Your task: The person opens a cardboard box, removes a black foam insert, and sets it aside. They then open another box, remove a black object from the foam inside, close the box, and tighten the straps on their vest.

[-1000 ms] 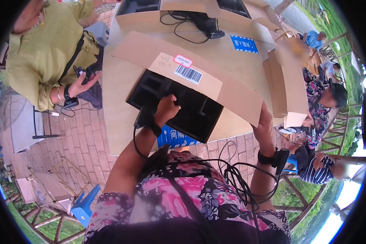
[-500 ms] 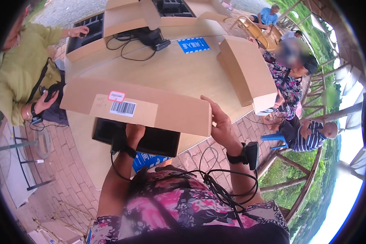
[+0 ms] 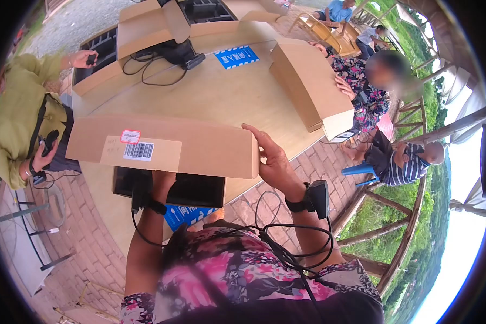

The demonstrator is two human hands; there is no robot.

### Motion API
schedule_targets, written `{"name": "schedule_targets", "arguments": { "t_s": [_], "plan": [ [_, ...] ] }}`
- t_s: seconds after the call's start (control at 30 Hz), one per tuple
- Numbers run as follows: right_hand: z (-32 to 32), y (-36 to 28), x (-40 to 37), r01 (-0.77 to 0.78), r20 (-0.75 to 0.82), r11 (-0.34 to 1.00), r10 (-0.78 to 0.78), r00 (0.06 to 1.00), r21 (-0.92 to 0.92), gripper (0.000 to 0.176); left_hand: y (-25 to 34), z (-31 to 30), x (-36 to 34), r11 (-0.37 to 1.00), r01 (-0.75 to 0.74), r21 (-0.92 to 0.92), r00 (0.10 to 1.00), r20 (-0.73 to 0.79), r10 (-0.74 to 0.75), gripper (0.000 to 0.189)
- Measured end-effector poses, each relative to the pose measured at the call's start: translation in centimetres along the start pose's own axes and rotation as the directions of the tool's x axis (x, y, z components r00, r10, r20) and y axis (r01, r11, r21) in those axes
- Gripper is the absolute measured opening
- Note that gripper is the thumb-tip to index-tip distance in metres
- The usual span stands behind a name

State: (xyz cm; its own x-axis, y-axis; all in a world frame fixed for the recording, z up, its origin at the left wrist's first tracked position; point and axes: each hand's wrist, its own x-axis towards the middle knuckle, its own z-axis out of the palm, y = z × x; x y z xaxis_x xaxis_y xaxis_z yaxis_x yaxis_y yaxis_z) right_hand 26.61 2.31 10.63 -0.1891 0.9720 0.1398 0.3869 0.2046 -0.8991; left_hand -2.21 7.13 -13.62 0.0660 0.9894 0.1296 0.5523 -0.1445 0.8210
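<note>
In front of me a cardboard box stands with its lid tilted up, a white barcode label on its face. Below the lid shows the box's black interior. My right hand holds the lid's right end, fingers over the top corner. My left hand reaches in under the lid; its fingers are hidden behind the cardboard. Each of my wrists carries a strapped black device, the right one in plain sight, with black cables running from them.
A blue sign lies on the table; another is near me. Across stand a second cardboard box and open boxes with black equipment. A person in green works at left, another at right.
The view has shifted, so the table and box appear further left. My left hand has gone deeper under the lid. The person at right now has a hand on top of their box.
</note>
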Motion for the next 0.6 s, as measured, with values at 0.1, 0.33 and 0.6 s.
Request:
{"name": "schedule_targets", "arguments": {
  "t_s": [0.1,0.33,0.6],
  "plan": [
    [0.1,0.1,-0.1,-0.015,0.025,1.000,0.016,1.000,-0.022,0.060,1.3,-0.3,-0.6,0.998,0.018,-0.065,1.000,-0.008,-0.018,0.028],
    [0.1,-0.6,-0.2,-0.004,-0.007,1.000,0.004,1.000,0.024,0.064,10.8,-0.4,-2.4,0.925,-0.155,0.348,0.982,-0.052,0.184,0.027],
    [0.0,-0.5,-1.2,0.100,0.026,0.995,-0.100,0.995,-0.003,0.071,10.4,2.7,-4.7,0.823,-0.495,0.278,0.867,0.225,0.445,0.041]
  ]
}}
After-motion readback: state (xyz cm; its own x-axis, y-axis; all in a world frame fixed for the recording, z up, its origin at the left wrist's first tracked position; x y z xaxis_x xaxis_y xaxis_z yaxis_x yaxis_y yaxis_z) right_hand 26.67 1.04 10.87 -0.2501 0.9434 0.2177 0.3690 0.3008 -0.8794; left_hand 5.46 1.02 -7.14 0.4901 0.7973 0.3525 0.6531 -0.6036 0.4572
